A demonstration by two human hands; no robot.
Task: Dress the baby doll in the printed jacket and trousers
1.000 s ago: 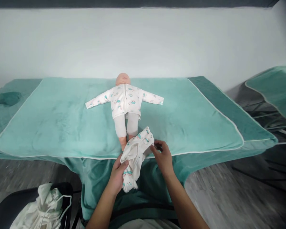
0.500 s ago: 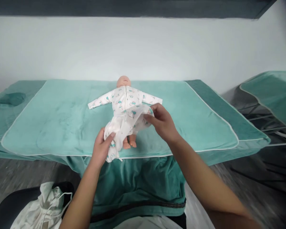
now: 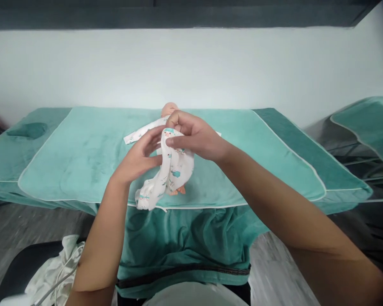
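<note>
A small white printed baby garment (image 3: 175, 172) hangs in folds in front of a baby doll; its exact kind is unclear. My right hand (image 3: 194, 136) pinches its upper edge between thumb and fingers. At the cloth's left side is my left hand (image 3: 140, 157), thumb and fingers apart, their tips touching the edge. Behind both hands the doll lies on its back in a white printed top, its head (image 3: 170, 108) toward the wall. One sleeve (image 3: 140, 131) stretches out to the left. Its bare feet (image 3: 178, 191) show below the garment; the torso is mostly hidden.
The doll lies on a bed with a green velvety cover (image 3: 242, 170) edged in white. A small green pillow (image 3: 27, 130) is at the left. A black chair (image 3: 12, 272) holds a white drawstring bag (image 3: 55, 270). Another green-covered surface (image 3: 370, 123) stands at the right.
My right hand has brought its end of the garment leftward and up, close to my left hand. My left hand has moved up from the garment's lower end, and its fingers have spread.
</note>
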